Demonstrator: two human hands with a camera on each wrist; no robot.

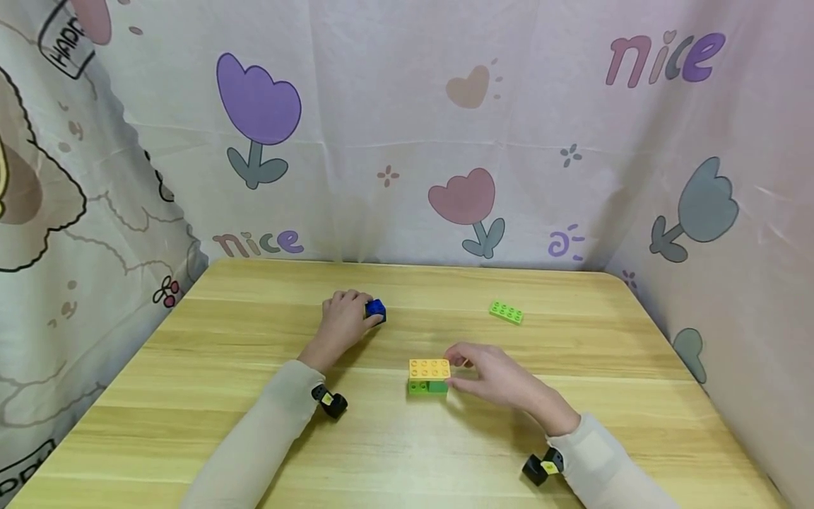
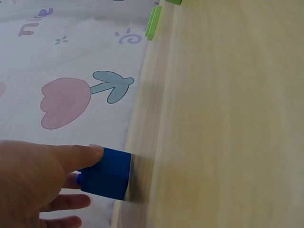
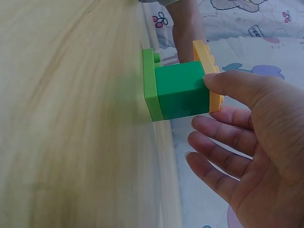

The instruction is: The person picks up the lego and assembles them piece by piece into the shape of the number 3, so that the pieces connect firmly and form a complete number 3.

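Observation:
On the left side of the table, my left hand [image 1: 344,322] pinches a blue toy brick [image 1: 376,311]. Its thumb lies on the brick's smooth side [image 2: 107,173] in the left wrist view. Near the middle stands a small stack: a flat light green brick [image 3: 152,88] at the bottom, a darker green block [image 3: 183,90] over one end, and a flat yellow brick [image 1: 429,369] on top. My right hand [image 1: 492,373] pinches the right end of the yellow brick between thumb and index finger. Its other fingers [image 3: 221,156] are loosely bent beside the stack.
A separate flat light green brick [image 1: 506,312] with studs up lies at the back right of the wooden table [image 1: 254,438]. A printed cloth [image 1: 381,106] hangs behind the table and along its sides. Each wrist wears a small black camera.

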